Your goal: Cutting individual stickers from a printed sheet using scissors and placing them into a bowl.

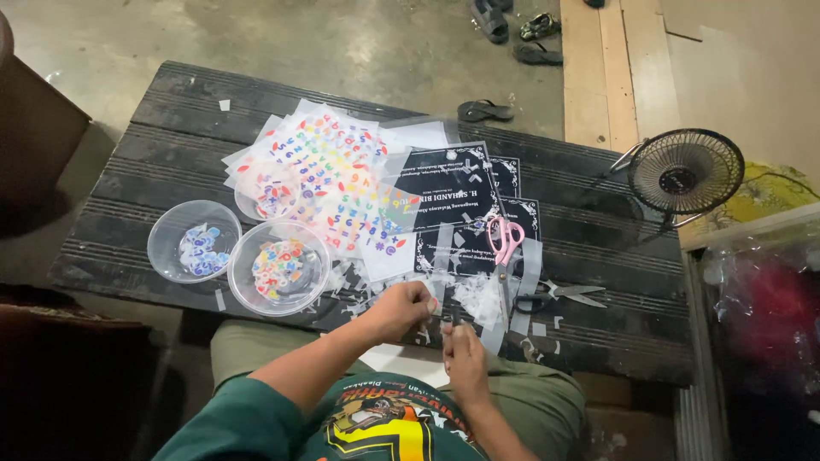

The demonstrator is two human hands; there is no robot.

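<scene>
My left hand is at the near edge of the black table, its fingers pinched on a small clear scrap of film that is too small to make out. My right hand is just below it and grips a small dark tool pointing up toward the left fingers. Clear film strips and cuttings lie right beside both hands. Two clear plastic bowls hold small coloured cut-outs, one close to my left hand and one farther left. Sheets of coloured letter stickers lie spread behind the bowls.
Black printed cards lie mid-table with pink-handled scissors on them. Black-handled scissors rest to the right. A small black desk fan stands at the right end. Sandals lie on the floor beyond, and a plastic-covered bin is at right.
</scene>
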